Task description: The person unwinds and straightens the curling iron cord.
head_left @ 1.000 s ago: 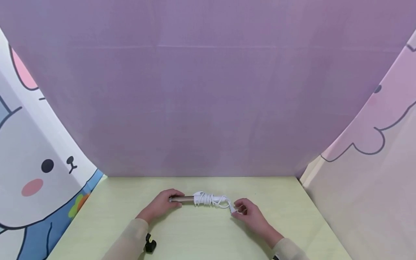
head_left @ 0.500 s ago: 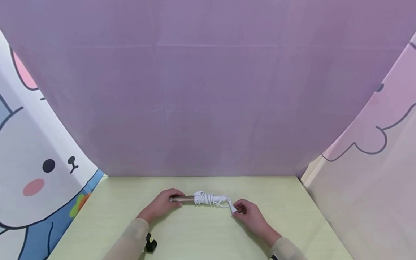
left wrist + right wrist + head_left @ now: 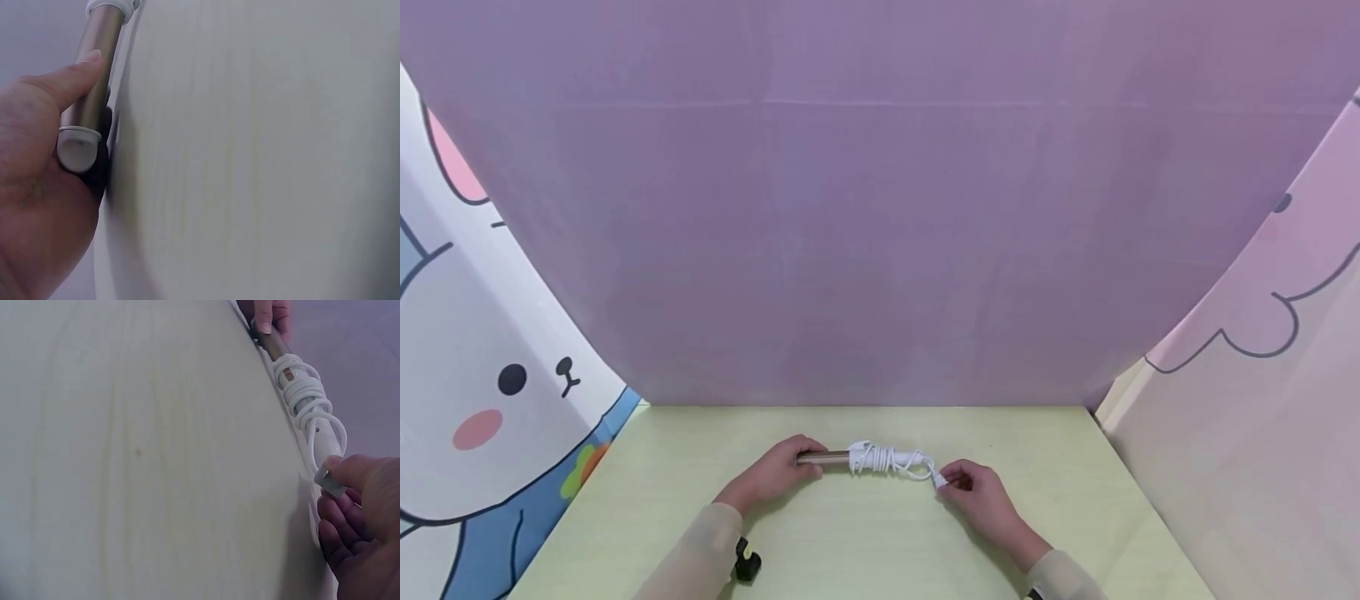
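Nearest, two pale sleeves (image 3: 688, 554) enter over the table (image 3: 880, 542), with a small black device (image 3: 747, 562) at the left cuff. Beyond them the hands are well apart, one at each end of a corded wand (image 3: 826, 458) lying crosswise before the person. The right hand (image 3: 987, 504) pinches the plug (image 3: 329, 481) between thumb and fingers. The left hand (image 3: 771, 475) is closed round the bronze barrel by its capped end, thumb laid across it. Change on record is slight: compared with a second ago, the plug sits a little higher and the right fingers are drawn closer about it — the wand has barely shifted. The white cord (image 3: 880, 457) shows no loosening; its coils remain wound round the handle, with a loop running to the plug. For the work in hand, this is judged a firmer hold on the plug — no unwinding is evident. Whether the wand touches the table cannot be told. Farthest off, a purple cloth (image 3: 880, 208) hangs behind the table.
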The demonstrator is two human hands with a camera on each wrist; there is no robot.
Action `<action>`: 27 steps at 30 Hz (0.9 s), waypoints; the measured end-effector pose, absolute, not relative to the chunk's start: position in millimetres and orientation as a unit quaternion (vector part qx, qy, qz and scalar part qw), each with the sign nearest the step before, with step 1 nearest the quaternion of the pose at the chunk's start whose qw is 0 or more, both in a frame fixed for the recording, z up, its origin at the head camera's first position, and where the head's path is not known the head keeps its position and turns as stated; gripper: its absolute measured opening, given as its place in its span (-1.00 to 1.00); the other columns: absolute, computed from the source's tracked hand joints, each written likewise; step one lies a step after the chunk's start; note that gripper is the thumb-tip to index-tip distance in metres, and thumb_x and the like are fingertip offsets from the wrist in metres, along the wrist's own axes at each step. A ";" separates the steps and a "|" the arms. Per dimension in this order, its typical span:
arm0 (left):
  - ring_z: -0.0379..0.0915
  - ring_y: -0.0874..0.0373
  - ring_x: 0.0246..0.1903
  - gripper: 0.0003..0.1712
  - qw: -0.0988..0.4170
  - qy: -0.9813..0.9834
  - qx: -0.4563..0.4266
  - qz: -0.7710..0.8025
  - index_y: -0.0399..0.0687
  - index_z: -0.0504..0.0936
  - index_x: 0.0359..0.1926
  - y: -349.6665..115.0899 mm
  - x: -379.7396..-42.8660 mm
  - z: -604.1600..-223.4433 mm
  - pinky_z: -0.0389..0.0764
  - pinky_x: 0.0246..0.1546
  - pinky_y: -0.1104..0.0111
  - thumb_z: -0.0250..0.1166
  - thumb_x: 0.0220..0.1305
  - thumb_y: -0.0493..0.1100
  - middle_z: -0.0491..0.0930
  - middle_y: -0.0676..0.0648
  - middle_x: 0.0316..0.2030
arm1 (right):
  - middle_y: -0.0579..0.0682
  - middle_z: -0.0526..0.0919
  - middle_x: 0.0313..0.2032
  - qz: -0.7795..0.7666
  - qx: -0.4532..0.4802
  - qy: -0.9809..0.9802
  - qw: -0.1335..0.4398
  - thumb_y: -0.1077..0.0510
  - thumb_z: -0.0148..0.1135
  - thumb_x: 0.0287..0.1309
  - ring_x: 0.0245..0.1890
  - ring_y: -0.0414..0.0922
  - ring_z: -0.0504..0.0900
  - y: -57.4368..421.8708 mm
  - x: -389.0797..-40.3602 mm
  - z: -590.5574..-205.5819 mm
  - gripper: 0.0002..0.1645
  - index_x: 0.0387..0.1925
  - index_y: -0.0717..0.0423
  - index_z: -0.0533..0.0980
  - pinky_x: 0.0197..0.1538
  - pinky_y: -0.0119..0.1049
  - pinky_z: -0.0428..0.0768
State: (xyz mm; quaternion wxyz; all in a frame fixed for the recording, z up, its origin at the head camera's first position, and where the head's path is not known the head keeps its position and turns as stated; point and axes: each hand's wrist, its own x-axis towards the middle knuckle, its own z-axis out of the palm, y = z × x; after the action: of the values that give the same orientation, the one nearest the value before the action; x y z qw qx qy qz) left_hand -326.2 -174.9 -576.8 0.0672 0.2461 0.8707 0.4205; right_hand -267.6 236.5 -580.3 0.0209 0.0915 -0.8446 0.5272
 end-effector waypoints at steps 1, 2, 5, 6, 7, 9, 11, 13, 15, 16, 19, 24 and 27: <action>0.58 0.08 0.01 -0.63 0.064 0.871 0.246 0.421 -0.11 0.71 0.28 -174.7 -325.0 -575.4 0.58 0.13 0.07 0.44 0.55 -0.15 0.69 -0.05 0.07 | -0.01 0.76 -0.24 0.533 0.089 -0.841 0.021 0.32 0.60 0.24 -0.24 -0.13 0.67 236.7 -266.8 -579.7 -0.75 -0.07 0.21 0.73 -0.13 -0.37 0.66; 0.58 0.07 0.02 -0.63 0.061 0.871 0.247 0.421 -0.12 0.71 0.28 -174.3 -323.6 -573.8 0.59 0.14 0.06 0.44 0.55 -0.14 0.69 -0.06 0.08 | 0.00 0.76 -0.24 0.541 0.087 -0.836 0.021 0.33 0.59 0.24 -0.24 -0.12 0.68 237.0 -265.9 -578.9 -0.76 -0.07 0.22 0.73 -0.13 -0.37 0.67; 0.59 0.04 0.03 -0.61 0.053 0.869 0.251 0.423 -0.16 0.71 0.28 -173.3 -319.4 -568.8 0.60 0.14 0.05 0.44 0.55 -0.15 0.70 -0.11 0.09 | 0.05 0.77 -0.22 0.563 0.081 -0.822 0.024 0.35 0.56 0.27 -0.24 -0.13 0.68 238.4 -264.5 -575.8 -0.76 -0.06 0.26 0.73 -0.13 -0.38 0.68; 0.59 0.04 0.03 -0.61 0.052 0.868 0.252 0.425 -0.16 0.71 0.29 -173.1 -318.1 -566.8 0.60 0.14 0.04 0.44 0.54 -0.15 0.70 -0.12 0.09 | 0.07 0.77 -0.22 0.572 0.081 -0.816 0.024 0.37 0.55 0.27 -0.24 -0.13 0.69 238.9 -264.2 -574.5 -0.77 -0.05 0.29 0.73 -0.13 -0.38 0.68; 0.60 0.04 0.04 -0.60 0.050 0.867 0.252 0.426 -0.16 0.70 0.29 -172.8 -316.8 -564.9 0.61 0.14 0.03 0.45 0.54 -0.15 0.70 -0.13 0.09 | 0.09 0.77 -0.22 0.579 0.080 -0.811 0.025 0.38 0.54 0.28 -0.25 -0.14 0.69 239.4 -264.0 -572.8 -0.77 -0.04 0.31 0.73 -0.14 -0.39 0.68; 0.60 0.04 0.04 -0.59 0.047 0.864 0.254 0.432 -0.16 0.70 0.29 -172.7 -315.0 -561.6 0.61 0.14 0.02 0.46 0.53 -0.14 0.70 -0.13 0.10 | 0.12 0.77 -0.22 0.593 0.078 -0.801 0.026 0.40 0.52 0.30 -0.27 -0.16 0.70 240.4 -263.7 -569.5 -0.77 -0.03 0.34 0.72 -0.16 -0.39 0.69; 0.60 0.04 0.04 -0.59 0.044 0.861 0.253 0.440 -0.15 0.70 0.29 -173.1 -313.8 -558.7 0.61 0.14 0.03 0.46 0.53 -0.13 0.70 -0.14 0.12 | 0.14 0.77 -0.22 0.603 0.077 -0.793 0.027 0.41 0.50 0.30 -0.27 -0.16 0.71 240.8 -263.0 -565.8 -0.76 -0.02 0.37 0.71 -0.16 -0.39 0.71; 0.60 0.04 0.03 -0.59 0.044 0.857 0.251 0.447 -0.13 0.71 0.29 -173.6 -313.4 -556.5 0.62 0.11 0.08 0.46 0.53 -0.12 0.71 -0.13 0.13 | 0.13 0.77 -0.22 0.610 0.074 -0.789 0.026 0.40 0.51 0.31 -0.26 -0.16 0.72 240.9 -262.5 -562.8 -0.76 -0.01 0.37 0.71 -0.16 -0.38 0.72; 0.60 0.02 0.00 -0.60 0.052 0.852 0.246 0.459 -0.10 0.71 0.30 -174.2 -313.1 -554.6 0.62 0.05 0.16 0.46 0.54 -0.13 0.71 -0.12 0.13 | 0.14 0.77 -0.21 0.615 0.068 -0.785 0.025 0.39 0.52 0.31 -0.24 -0.15 0.72 240.6 -262.3 -560.6 -0.76 -0.02 0.36 0.72 -0.13 -0.37 0.73; 0.60 0.03 -0.03 -0.61 0.057 0.851 0.242 0.462 -0.07 0.71 0.30 -174.8 -312.9 -554.0 0.63 0.01 0.19 0.46 0.54 -0.13 0.72 -0.10 0.12 | 0.14 0.77 -0.21 0.618 0.064 -0.783 0.022 0.38 0.53 0.30 -0.23 -0.15 0.72 240.0 -262.0 -559.2 -0.75 -0.02 0.36 0.72 -0.12 -0.37 0.73; 0.59 0.00 -0.10 -0.61 0.067 0.848 0.232 0.472 -0.03 0.71 0.31 -176.1 -311.4 -551.8 0.61 -0.09 0.25 0.44 0.56 -0.14 0.72 -0.09 0.10 | 0.15 0.77 -0.19 0.627 0.058 -0.777 0.018 0.34 0.55 0.30 -0.22 -0.13 0.72 238.0 -261.0 -555.3 -0.74 -0.02 0.34 0.73 -0.10 -0.35 0.73; 0.62 -0.05 -0.06 -0.61 0.069 0.844 0.236 0.477 -0.04 0.70 0.33 -175.8 -307.2 -548.3 0.61 -0.07 0.27 0.43 0.57 -0.17 0.73 -0.14 0.12 | 0.16 0.77 -0.18 0.632 0.057 -0.773 0.018 0.32 0.58 0.28 -0.22 -0.13 0.72 234.7 -258.7 -548.9 -0.73 -0.02 0.32 0.74 -0.10 -0.34 0.73; 0.62 -0.09 -0.01 -0.60 0.067 0.841 0.245 0.477 -0.09 0.69 0.34 -174.4 -305.4 -546.4 0.61 -0.01 0.25 0.42 0.56 -0.20 0.73 -0.19 0.15 | 0.16 0.77 -0.18 0.635 0.056 -0.770 0.019 0.33 0.58 0.26 -0.23 -0.12 0.72 232.3 -257.8 -546.9 -0.72 -0.02 0.33 0.74 -0.10 -0.33 0.74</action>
State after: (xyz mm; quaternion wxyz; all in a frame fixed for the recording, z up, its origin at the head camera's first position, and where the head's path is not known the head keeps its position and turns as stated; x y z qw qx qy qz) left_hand -305.4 -174.4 -546.4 0.0674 0.2455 0.8414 0.4768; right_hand -257.8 232.3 -546.9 0.0190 0.0562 -0.7702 0.6351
